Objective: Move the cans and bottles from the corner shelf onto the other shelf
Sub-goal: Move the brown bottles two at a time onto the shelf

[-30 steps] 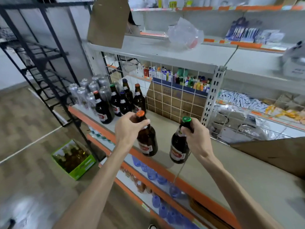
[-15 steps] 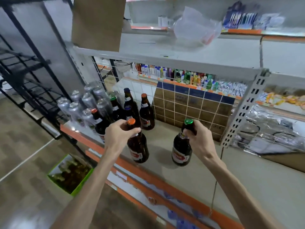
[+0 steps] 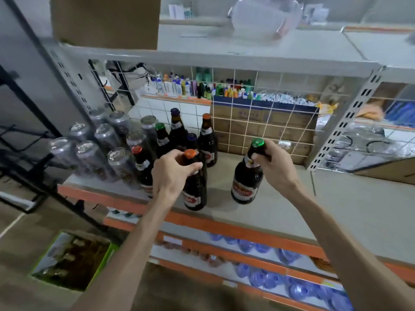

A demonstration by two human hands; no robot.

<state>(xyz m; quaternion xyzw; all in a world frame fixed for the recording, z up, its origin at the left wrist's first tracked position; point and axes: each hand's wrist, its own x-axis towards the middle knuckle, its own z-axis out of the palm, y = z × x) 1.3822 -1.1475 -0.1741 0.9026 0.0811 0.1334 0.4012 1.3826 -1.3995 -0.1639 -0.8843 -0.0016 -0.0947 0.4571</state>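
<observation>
Item: two brown glass bottles, upright, seemingly standing on the shelf [image 3: 280, 212].
- Left grip [image 3: 173, 173] is closed round the neck of the orange-capped bottle [image 3: 195, 194].
- Right grip [image 3: 276, 167] is closed round the neck of the green-capped bottle [image 3: 246, 182].

Handling: probably full, so heavy, rigid, smooth and breakable. Hold just under the cap.

Cans [image 3: 105, 140] stand left of the left grip.

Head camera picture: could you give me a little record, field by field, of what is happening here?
left hand: grips the neck of the orange-capped bottle
right hand: grips the neck of the green-capped bottle
both bottles: upright, bases at the grey shelf
to their left: silver cans and more dark bottles
</observation>
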